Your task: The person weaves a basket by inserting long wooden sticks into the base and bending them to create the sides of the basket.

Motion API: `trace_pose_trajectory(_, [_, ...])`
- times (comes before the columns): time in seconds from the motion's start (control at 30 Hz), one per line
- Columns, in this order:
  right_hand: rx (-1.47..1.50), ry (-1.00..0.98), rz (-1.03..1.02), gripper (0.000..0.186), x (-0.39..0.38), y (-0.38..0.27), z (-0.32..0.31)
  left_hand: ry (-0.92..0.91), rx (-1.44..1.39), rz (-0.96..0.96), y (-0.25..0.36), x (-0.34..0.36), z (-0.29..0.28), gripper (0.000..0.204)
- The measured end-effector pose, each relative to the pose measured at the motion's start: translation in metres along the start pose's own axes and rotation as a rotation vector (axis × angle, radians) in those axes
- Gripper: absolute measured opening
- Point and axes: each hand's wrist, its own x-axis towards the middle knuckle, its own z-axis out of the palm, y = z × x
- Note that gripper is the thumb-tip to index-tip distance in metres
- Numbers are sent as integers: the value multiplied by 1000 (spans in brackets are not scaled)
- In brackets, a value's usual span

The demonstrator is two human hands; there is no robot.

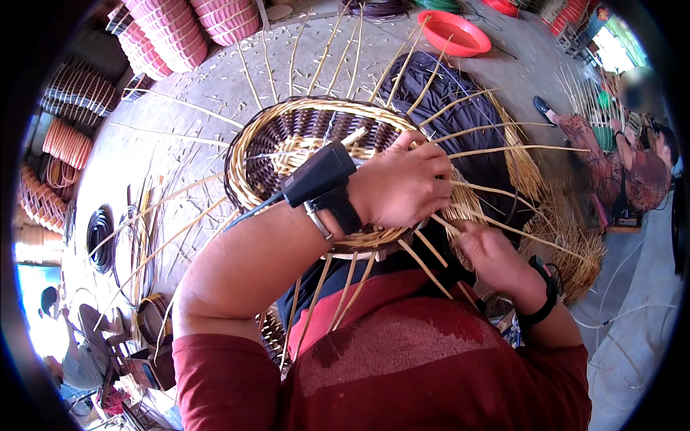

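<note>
An oval wicker basket, woven in dark brown and pale strands, rests against my lap with its open top facing up. Long pale rods stick out all round its rim. My left hand reaches across the basket, fingers curled over the right side of the rim. Just below it, my right hand is closed round a pale rod at the rim's lower right. The left hand and wrist hide part of the basket's inside. A black device is strapped to my left wrist.
Dark cloth and bundles of thin straw-coloured rods lie to the right. A red basin stands at the back. Stacked pink baskets and a black coil are at left. Another person sits at the right.
</note>
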Motion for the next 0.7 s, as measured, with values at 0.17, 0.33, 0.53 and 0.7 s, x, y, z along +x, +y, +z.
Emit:
trace_pose_trajectory(0.17, [-300, 298, -246, 20, 20, 4, -29, -16, 108, -92, -32, 14, 11, 21])
trace_pose_trajectory(0.33, [-418, 265, -256, 25, 20, -25, 5, -53, 207, -124, -40, 12, 24, 25])
trace_pose_trajectory(0.53, [-375, 64, -301, 50, -21, -74, 54, -20, -241, -22, 8, -16, -28, 14])
trace_pose_trajectory(0.7, [-345, 2, -276, 42, -32, -69, 33, -252, -38, 96, 18, -46, -47, 24])
